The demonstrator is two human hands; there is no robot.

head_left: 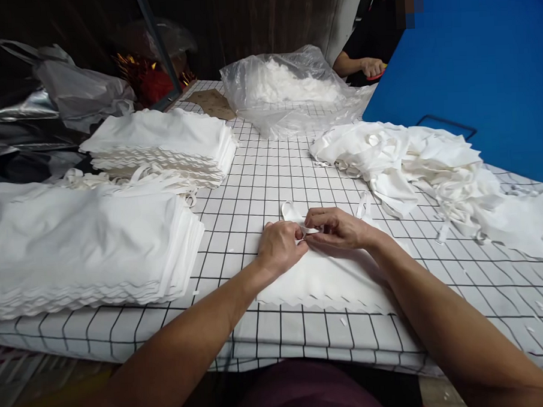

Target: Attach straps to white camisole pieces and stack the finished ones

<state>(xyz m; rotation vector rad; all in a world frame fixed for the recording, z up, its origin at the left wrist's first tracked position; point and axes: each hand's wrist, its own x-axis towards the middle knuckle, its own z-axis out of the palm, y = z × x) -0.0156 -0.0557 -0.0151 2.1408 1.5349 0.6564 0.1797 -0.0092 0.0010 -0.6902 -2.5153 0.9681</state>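
Observation:
A white garment with thin straps and a scalloped edge (326, 282) lies flat on the table in front of me. At its upper edge my left hand (279, 246) is closed, pinching the cloth. Close beside it, my right hand (338, 227) has thumb and fingers pressed together on the same part of the garment. A strap loop (290, 210) stands up just behind my left hand, and another strap (364, 205) shows behind the right wrist. The fingertips partly hide what they grip.
Two stacks of folded white garments (88, 241) (160, 133) stand left. A loose heap of white garments (399, 153) lies right. Behind are a clear plastic bag of white material (288, 89) and a blue panel (463, 69). A co-worker's hand (372, 67) holds a red-handled tool.

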